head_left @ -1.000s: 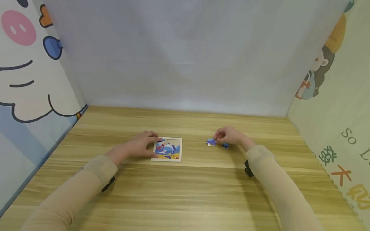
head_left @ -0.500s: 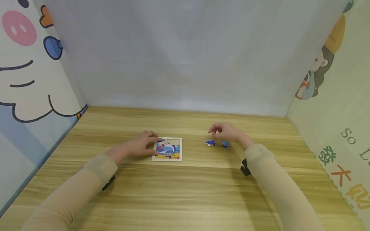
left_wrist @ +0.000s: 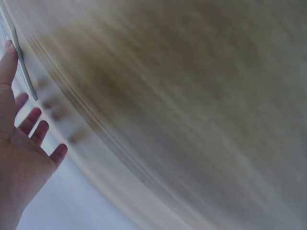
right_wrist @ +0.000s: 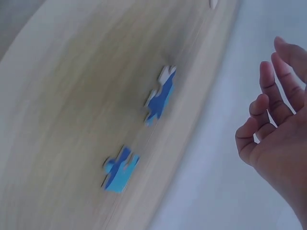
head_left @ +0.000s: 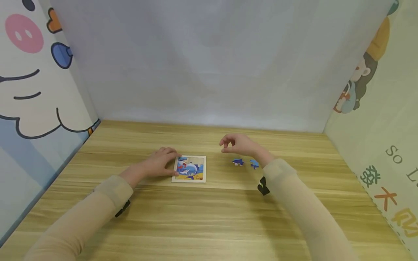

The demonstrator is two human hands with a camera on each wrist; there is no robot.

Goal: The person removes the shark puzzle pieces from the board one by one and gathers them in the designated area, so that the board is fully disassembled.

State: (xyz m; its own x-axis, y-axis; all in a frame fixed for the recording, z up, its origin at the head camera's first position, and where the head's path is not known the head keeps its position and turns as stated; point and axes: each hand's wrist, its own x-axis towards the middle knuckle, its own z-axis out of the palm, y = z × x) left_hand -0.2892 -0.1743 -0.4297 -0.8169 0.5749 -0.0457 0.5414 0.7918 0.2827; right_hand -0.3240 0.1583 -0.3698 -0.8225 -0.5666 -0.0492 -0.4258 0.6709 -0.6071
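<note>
A white-framed jigsaw puzzle [head_left: 191, 169] with a sea picture lies flat on the table; a bare patch shows at its upper right. My left hand [head_left: 160, 163] rests at the frame's left side, thumb and index finger apart and touching it. In the left wrist view, the thumb [left_wrist: 7, 67] lies along the frame's edge and the other fingers are spread. My right hand [head_left: 241, 145] is raised above the table with loosely bent fingers, holding nothing. Just below it lie two loose pieces: a blue-and-white one [right_wrist: 160, 96] and a blue, light-blue one [right_wrist: 121, 171].
The wood-grain table [head_left: 209, 217] reaches to a pale grey cloth backdrop [head_left: 209, 72]. Printed cartoon panels stand on the left [head_left: 39, 83] and right [head_left: 369, 119]. A dark strap-like object [head_left: 263, 186] is at the right wrist.
My right hand has let go of the blue-and-white piece, lifted, and moved left and away from the two pieces. My left hand stays at the puzzle frame.
</note>
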